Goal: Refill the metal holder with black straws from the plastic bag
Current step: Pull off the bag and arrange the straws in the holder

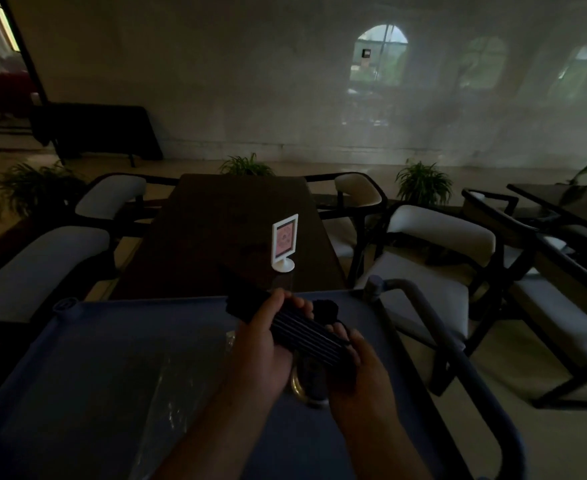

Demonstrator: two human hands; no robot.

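A bundle of black straws (302,327) lies slanted across both my hands above the blue cart top (112,358). My left hand (261,344) wraps the upper left part of the bundle. My right hand (358,372) cups its lower right end. Under the hands stands the metal holder (306,386); only its brass-coloured rim and dark inside show. A clear plastic bag (177,386) lies flat on the cart to the left of the holder.
Beyond the cart is a dark wooden table (229,230) with a small white sign stand (284,242). Cushioned chairs (437,258) flank the table on both sides. The cart's handle bar (458,358) runs along the right. Potted plants (422,183) stand by the far wall.
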